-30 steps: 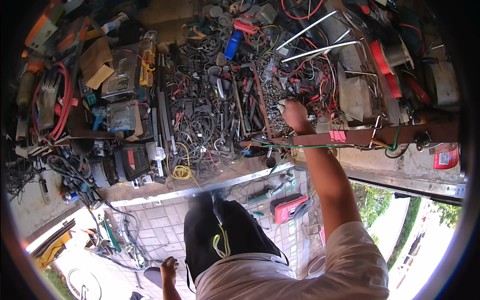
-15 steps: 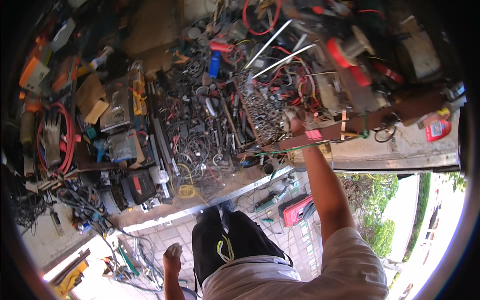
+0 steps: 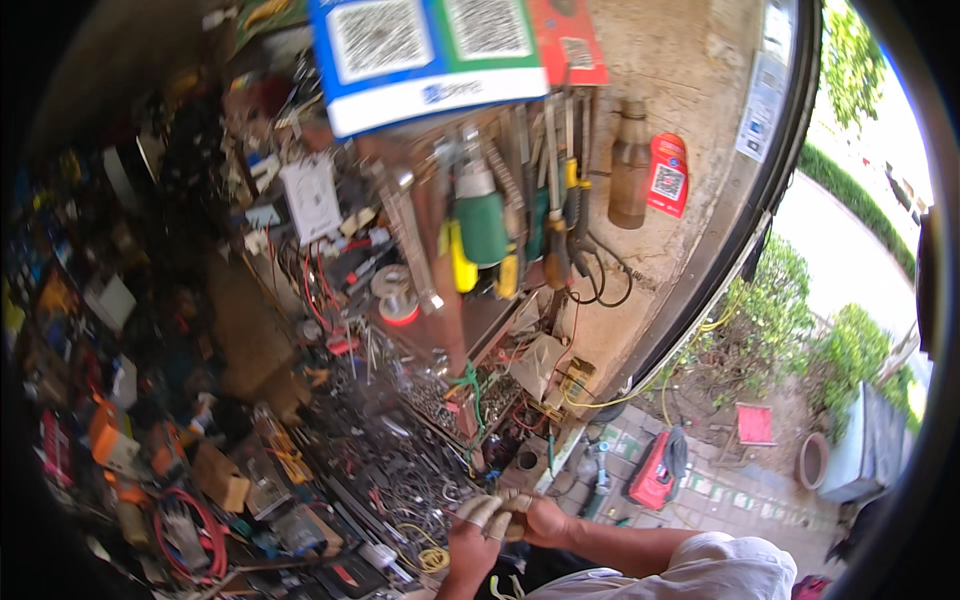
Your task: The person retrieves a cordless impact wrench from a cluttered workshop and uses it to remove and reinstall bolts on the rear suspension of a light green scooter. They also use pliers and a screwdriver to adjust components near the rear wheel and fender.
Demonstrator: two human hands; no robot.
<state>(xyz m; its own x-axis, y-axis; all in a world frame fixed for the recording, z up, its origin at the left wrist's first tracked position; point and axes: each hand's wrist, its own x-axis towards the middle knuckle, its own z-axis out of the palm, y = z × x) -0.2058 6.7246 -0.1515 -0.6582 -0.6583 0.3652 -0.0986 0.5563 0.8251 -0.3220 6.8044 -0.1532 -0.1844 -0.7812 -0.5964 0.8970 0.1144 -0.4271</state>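
Close together in front of my body, near the lower middle, are my left hand [image 3: 474, 532] and my right hand [image 3: 534, 519]. The fingers of both are curled, and pale coverings show on several of them. The fingertips meet or nearly meet; whatever lies between them is too small or hidden to make out. Just beyond the hands spreads a dense heap of dark metal parts and wires [image 3: 415, 465]. A coil of yellow cord [image 3: 433, 559] lies to the left of my left hand.
Tools hang on an upright board, including a green-bodied tool [image 3: 482, 228] and a wrench [image 3: 410, 235]. Printed code signs [image 3: 430, 110] jut out above. A brown bottle [image 3: 629, 170] stands by the wall. On the paving sits a red case [image 3: 655, 470]; bushes [image 3: 755, 335] grow outside.
The view has swung up and to the right. My right hand has come back from the small metal parts, and my left hand has risen from my side to meet it.
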